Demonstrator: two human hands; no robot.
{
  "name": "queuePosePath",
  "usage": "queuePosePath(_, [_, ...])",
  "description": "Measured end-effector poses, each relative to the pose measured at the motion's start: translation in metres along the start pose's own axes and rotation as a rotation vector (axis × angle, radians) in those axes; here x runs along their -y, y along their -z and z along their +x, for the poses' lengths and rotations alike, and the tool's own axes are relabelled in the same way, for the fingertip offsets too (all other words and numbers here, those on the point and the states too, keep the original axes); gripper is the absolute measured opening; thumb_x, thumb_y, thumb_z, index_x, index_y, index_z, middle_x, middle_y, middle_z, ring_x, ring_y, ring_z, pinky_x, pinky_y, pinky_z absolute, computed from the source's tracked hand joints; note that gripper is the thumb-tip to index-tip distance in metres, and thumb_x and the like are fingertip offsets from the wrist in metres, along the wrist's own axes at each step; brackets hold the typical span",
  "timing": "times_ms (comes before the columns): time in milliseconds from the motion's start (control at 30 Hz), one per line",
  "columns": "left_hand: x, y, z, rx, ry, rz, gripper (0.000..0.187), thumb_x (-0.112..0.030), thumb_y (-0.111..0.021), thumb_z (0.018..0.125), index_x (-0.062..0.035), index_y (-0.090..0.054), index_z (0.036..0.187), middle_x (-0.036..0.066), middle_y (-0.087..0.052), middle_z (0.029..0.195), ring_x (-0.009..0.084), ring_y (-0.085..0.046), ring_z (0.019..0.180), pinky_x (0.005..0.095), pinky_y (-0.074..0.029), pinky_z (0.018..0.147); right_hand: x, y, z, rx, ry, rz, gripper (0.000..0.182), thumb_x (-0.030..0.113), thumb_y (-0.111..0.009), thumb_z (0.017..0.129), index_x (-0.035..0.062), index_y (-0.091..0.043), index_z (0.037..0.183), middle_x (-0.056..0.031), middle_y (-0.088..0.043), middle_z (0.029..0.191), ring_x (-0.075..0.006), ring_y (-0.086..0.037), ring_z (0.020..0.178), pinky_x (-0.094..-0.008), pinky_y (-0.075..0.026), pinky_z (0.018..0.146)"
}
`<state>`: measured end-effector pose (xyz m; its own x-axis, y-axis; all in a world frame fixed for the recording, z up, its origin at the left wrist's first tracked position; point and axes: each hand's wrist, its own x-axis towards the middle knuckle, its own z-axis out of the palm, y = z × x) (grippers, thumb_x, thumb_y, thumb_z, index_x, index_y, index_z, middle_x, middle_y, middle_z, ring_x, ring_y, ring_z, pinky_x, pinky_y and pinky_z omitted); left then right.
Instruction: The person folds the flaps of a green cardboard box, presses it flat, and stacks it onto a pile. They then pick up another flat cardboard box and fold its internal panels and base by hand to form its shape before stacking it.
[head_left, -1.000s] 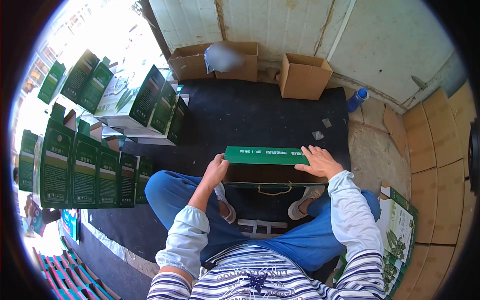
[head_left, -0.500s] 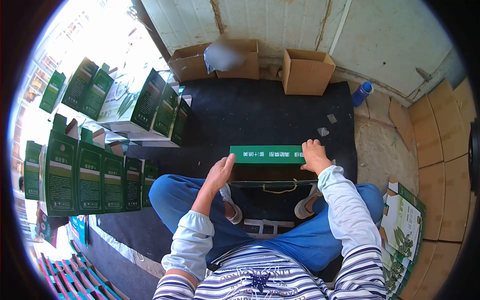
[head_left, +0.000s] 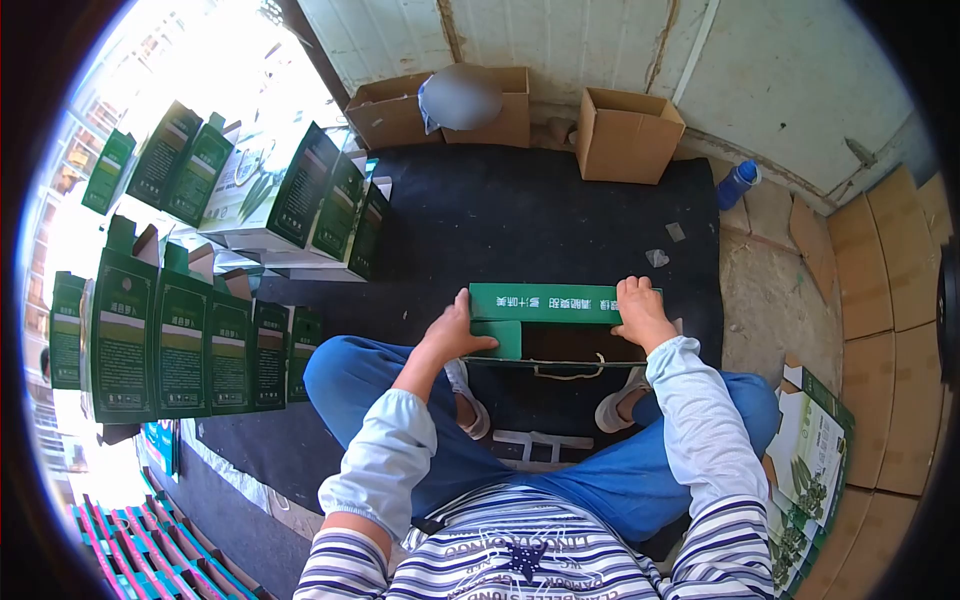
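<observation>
Between my two hands, over my crossed legs, is a green carton (head_left: 560, 304) with white lettering on its narrow face and a pale rope handle along its near edge. Its opening faces up and looks dark inside. My left hand (head_left: 455, 331) is at the left end, the thumb on a small green flap (head_left: 497, 340) that lies folded inward, the fingers round the corner. At the right end my right hand (head_left: 643, 314) grips the upper corner, fingers over the lettered face.
Green cartons (head_left: 182, 350) stand in rows on the left. Brown boxes (head_left: 628, 137) sit by the wall, with a blue bottle (head_left: 738, 184) nearby. Flat printed cartons (head_left: 803, 460) lie at the right, beside stacked brown cardboard (head_left: 865, 385). Pink-edged pieces (head_left: 140, 545) are at the lower left.
The left end flap now shows folded inward under my left thumb. My right hand is still on the right corner. The whole view has shifted slightly.
</observation>
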<state>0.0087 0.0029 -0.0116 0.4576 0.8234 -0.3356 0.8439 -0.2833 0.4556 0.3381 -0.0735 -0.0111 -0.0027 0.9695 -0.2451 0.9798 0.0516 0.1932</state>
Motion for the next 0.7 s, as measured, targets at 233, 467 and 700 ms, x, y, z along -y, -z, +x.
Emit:
queuePosePath(233, [0.000, -0.017, 0.010, 0.023, 0.023, 0.165, 0.131, -0.049, -0.081, 0.060, 0.0102, 0.001, 0.142, 0.024, -0.065, 0.101, 0.0348, -0.066, 0.092, 0.0383, -0.054, 0.076, 0.000, 0.001, 0.002, 0.010, -0.007, 0.019, 0.078, 0.040, -0.085, 0.057, -0.0006, -0.051, 0.114, -0.0139, -0.054, 0.108, -0.0333, -0.053, 0.106, -0.0370, -0.056, 0.073])
queuePosePath(467, [0.015, -0.031, 0.014, -0.030, -0.010, 0.145, 0.129, -0.045, -0.080, 0.064, 0.0099, 0.008, 0.142, 0.024, -0.066, 0.097, 0.0348, -0.066, 0.089, 0.0386, -0.054, 0.075, 0.002, 0.007, -0.003, -0.040, -0.005, 0.105, 0.070, 0.033, -0.087, 0.055, 0.0005, -0.052, 0.106, -0.0141, -0.055, 0.105, -0.0317, -0.054, 0.103, -0.0392, -0.051, 0.082])
queuePosePath(700, [0.012, -0.028, 0.012, 0.016, 0.005, 0.141, 0.129, -0.044, -0.079, 0.066, 0.0102, 0.011, 0.141, 0.026, -0.065, 0.098, 0.0354, -0.066, 0.090, 0.0387, -0.053, 0.075, -0.075, 0.070, -0.029, 0.273, -0.193, 0.265, 0.049, 0.041, -0.070, 0.076, 0.0011, -0.061, 0.103, -0.0189, -0.064, 0.098, -0.0266, -0.065, 0.090, -0.0386, -0.052, 0.076])
